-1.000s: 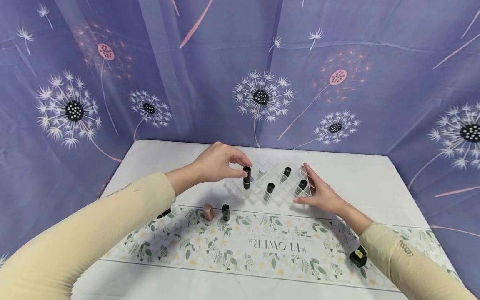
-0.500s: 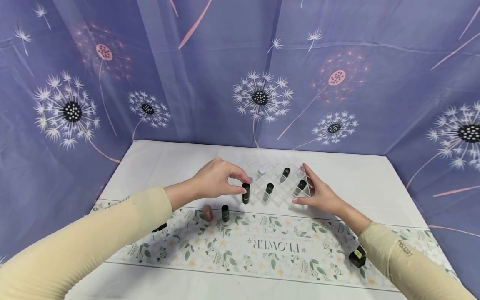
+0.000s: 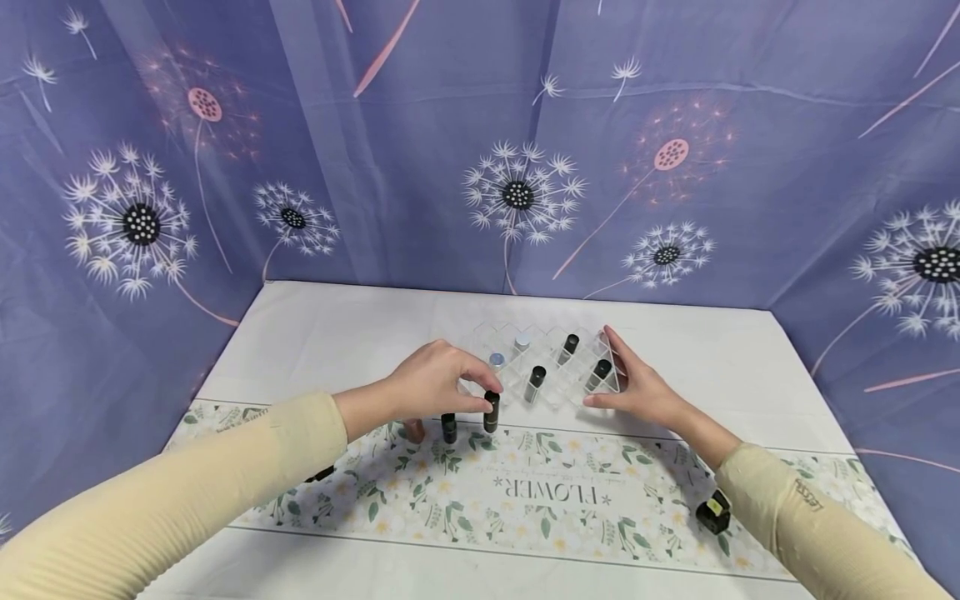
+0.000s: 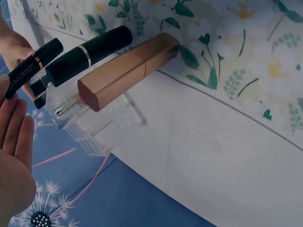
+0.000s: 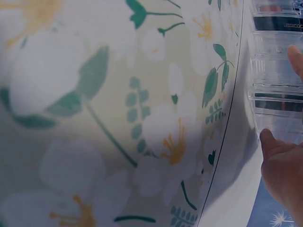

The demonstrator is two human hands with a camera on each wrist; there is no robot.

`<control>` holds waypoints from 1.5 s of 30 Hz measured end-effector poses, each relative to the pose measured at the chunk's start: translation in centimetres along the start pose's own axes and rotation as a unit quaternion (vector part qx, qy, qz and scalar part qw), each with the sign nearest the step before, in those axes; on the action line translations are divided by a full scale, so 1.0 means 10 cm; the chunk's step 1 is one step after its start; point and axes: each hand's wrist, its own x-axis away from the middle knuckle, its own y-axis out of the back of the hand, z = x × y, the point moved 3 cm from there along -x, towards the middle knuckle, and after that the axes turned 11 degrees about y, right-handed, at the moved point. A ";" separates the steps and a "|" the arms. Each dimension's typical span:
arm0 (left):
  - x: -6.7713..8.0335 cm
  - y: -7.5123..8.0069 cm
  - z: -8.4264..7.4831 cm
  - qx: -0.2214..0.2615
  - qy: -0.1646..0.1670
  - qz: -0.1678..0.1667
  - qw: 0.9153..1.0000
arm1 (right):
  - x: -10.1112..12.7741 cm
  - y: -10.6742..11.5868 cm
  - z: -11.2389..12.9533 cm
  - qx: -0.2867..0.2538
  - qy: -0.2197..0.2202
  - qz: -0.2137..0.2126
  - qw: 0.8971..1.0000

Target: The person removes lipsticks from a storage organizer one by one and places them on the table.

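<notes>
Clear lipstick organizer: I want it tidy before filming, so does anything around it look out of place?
One dark tube lies tipped over on the floral runner near the right sleeve, while the lipsticks by the left hand stand upright.

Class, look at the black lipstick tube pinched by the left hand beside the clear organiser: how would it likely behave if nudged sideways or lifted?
The black lipstick tube stands tall and narrow on the floral runner, so a sideways nudge would probably tip it. It looks round, so once down it may roll. It looks rigid and glossy, perhaps slippery; the left hand manages it with a fingertip pinch, suggesting it is light.
</notes>
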 end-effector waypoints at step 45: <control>0.02 -0.29 0.10 -0.065 0.003 0.016 0.998 | 0.01 0.00 0.02 0.003 -0.008 0.002 1.000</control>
